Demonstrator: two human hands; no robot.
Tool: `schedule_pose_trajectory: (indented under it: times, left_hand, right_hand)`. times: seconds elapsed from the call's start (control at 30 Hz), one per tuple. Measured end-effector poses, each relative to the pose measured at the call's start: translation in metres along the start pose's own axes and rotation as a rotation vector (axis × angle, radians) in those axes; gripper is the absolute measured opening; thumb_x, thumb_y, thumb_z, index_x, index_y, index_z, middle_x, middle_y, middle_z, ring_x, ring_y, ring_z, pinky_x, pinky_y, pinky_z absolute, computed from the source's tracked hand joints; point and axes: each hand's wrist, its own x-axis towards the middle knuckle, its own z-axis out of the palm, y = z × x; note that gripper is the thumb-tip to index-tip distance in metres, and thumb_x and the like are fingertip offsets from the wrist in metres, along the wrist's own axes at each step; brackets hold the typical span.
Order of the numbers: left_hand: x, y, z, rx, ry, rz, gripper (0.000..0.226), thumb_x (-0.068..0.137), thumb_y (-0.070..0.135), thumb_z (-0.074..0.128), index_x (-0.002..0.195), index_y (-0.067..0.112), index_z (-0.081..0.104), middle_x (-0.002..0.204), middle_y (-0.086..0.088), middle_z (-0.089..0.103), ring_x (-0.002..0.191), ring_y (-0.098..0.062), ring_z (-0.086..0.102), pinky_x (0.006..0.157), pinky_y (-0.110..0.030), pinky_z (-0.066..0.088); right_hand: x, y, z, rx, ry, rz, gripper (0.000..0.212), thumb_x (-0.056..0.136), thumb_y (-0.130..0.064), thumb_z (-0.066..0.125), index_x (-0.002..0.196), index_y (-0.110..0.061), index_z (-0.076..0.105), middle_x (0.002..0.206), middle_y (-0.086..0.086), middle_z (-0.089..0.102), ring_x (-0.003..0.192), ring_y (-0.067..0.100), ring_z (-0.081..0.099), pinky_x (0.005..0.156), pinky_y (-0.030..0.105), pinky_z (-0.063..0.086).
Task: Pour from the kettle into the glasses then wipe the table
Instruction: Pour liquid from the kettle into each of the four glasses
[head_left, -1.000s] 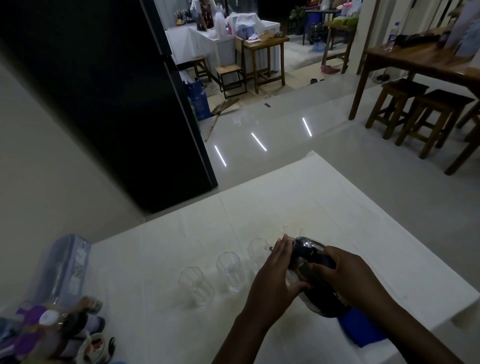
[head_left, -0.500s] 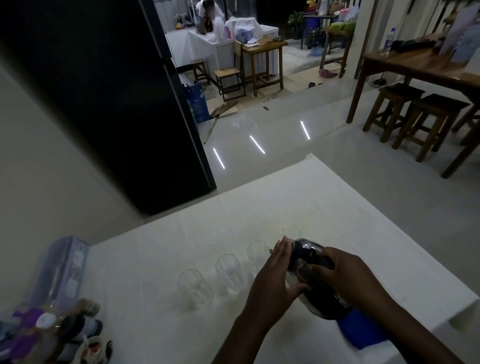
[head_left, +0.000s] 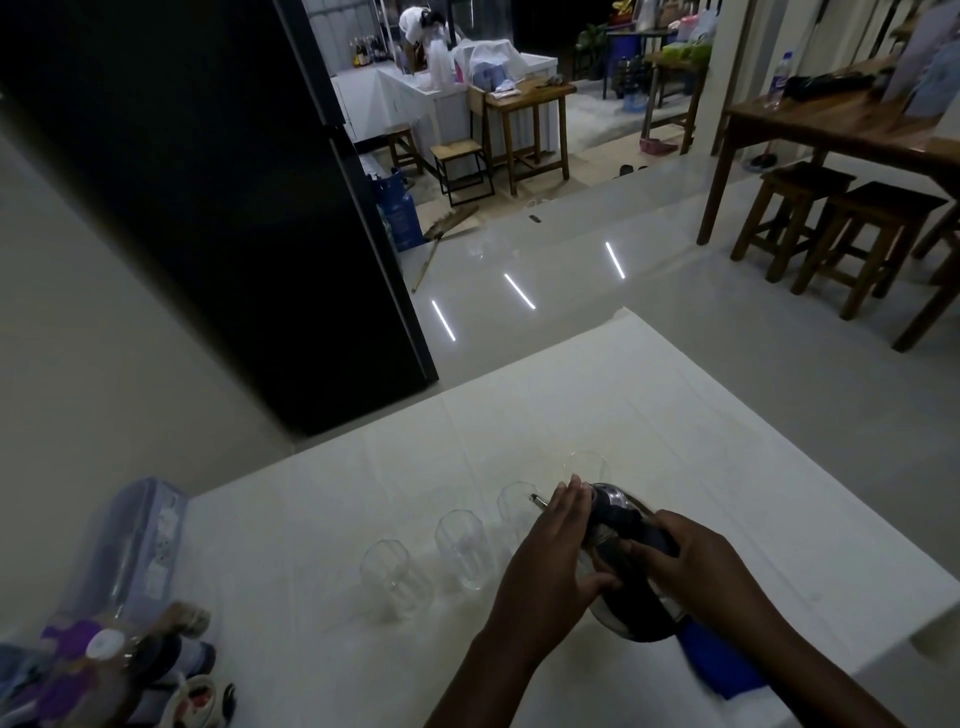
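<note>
1. Kettle (head_left: 631, 582): a dark, shiny metal kettle held above the white table (head_left: 727, 467), tilted toward the row of glasses, its small spout (head_left: 537, 501) over the rim of the third glass (head_left: 514, 506).
2. Right hand (head_left: 696, 561): fingers wrapped tight around the kettle's dark handle on top, carrying it.
3. Left hand (head_left: 550, 566): flat against the kettle's left side, fingers straight and together, thumb hooked under the body; it steadies the kettle without closing around it.
4. Glasses: four clear glasses in a slanted row. The first glass (head_left: 387, 579) and second glass (head_left: 462, 553) stand free to the left; the fourth glass (head_left: 587, 467) stands just beyond the kettle. Whether any holds liquid cannot be told.
5. Blue cloth (head_left: 719, 667): lies on the table under the right forearm, near the table's edge.
6. Bottles and containers (head_left: 114, 649): clustered at the table's near left corner, blurred.
</note>
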Motion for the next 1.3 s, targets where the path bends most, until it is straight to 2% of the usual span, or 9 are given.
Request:
schedule_pose_trajectory:
  times: [0.07, 0.2, 0.27, 0.47, 0.6, 0.77, 0.93, 1.3]
  left_hand:
    - [0.000, 0.001, 0.001, 0.030, 0.001, 0.022, 0.093, 0.081, 0.034, 0.071, 0.149, 0.026, 0.007, 0.153, 0.018, -0.002, 0.140, 0.003, -0.005, 0.110, -0.015, 0.011]
    - [0.001, 0.005, 0.001, 0.067, 0.006, 0.049, 0.092, 0.081, 0.032, 0.071, 0.149, 0.023, 0.011, 0.154, 0.014, 0.000, 0.141, -0.001, -0.003, 0.110, -0.014, 0.008]
    - [0.002, 0.008, 0.001, 0.081, 0.006, 0.066, 0.092, 0.080, 0.032, 0.071, 0.149, 0.021, 0.012, 0.154, 0.013, 0.001, 0.141, -0.002, -0.003, 0.111, -0.016, 0.008]
    - [0.012, 0.021, 0.002, 0.135, -0.001, 0.122, 0.090, 0.082, 0.033, 0.069, 0.149, 0.016, 0.012, 0.155, 0.007, 0.001, 0.142, -0.006, -0.004, 0.113, -0.021, 0.006]
    - [0.027, 0.034, 0.005, 0.140, -0.008, 0.144, 0.091, 0.081, 0.033, 0.070, 0.149, 0.015, 0.013, 0.158, 0.001, 0.007, 0.143, -0.010, -0.001, 0.114, -0.026, 0.009]
    - [0.049, 0.049, 0.016, 0.139, -0.023, 0.166, 0.091, 0.080, 0.029, 0.072, 0.149, 0.012, 0.014, 0.158, -0.005, 0.010, 0.144, -0.016, 0.003, 0.116, -0.031, 0.013]
    - [0.068, 0.054, 0.029, 0.126, -0.018, 0.158, 0.090, 0.081, 0.029, 0.071, 0.148, 0.012, 0.014, 0.158, -0.006, 0.011, 0.144, -0.015, 0.003, 0.115, -0.031, 0.014]
    - [0.082, 0.050, 0.053, 0.073, -0.011, 0.057, 0.091, 0.083, 0.037, 0.069, 0.149, 0.020, 0.008, 0.159, 0.003, 0.006, 0.142, -0.004, -0.004, 0.114, -0.029, 0.018]
  right_hand:
    - [-0.002, 0.001, 0.000, 0.028, 0.019, -0.003, 0.031, 0.081, -0.025, 0.067, 0.066, -0.041, 0.045, 0.059, -0.015, 0.053, 0.058, -0.003, 0.051, 0.048, 0.010, 0.040]
    - [-0.005, 0.004, -0.002, 0.092, 0.032, 0.009, 0.034, 0.081, -0.022, 0.069, 0.060, -0.034, 0.045, 0.052, -0.010, 0.052, 0.049, -0.004, 0.050, 0.051, 0.006, 0.043]
    - [-0.006, 0.007, -0.003, 0.106, 0.033, 0.011, 0.035, 0.081, -0.022, 0.069, 0.059, -0.034, 0.044, 0.052, -0.009, 0.052, 0.050, -0.003, 0.049, 0.049, 0.006, 0.041]
    - [-0.006, 0.019, -0.016, 0.132, 0.054, 0.004, 0.030, 0.080, -0.026, 0.069, 0.059, -0.030, 0.047, 0.053, -0.003, 0.054, 0.055, 0.007, 0.050, 0.050, 0.022, 0.035]
    - [-0.003, 0.025, -0.031, 0.114, 0.085, -0.008, 0.032, 0.079, -0.025, 0.069, 0.059, -0.032, 0.046, 0.053, -0.004, 0.052, 0.054, 0.007, 0.049, 0.050, 0.024, 0.034]
    - [0.005, 0.040, -0.052, 0.077, 0.098, -0.004, 0.030, 0.080, -0.022, 0.069, 0.064, -0.036, 0.048, 0.059, -0.008, 0.057, 0.058, 0.004, 0.054, 0.051, 0.020, 0.035]
    - [0.019, 0.054, -0.066, 0.041, 0.095, 0.020, 0.023, 0.080, -0.025, 0.068, 0.068, -0.037, 0.052, 0.065, -0.007, 0.062, 0.064, 0.009, 0.059, 0.055, 0.025, 0.045]
    - [0.042, 0.062, -0.079, -0.043, 0.019, 0.013, 0.024, 0.082, -0.027, 0.067, 0.074, -0.041, 0.049, 0.069, -0.016, 0.058, 0.068, 0.002, 0.057, 0.056, 0.019, 0.041]
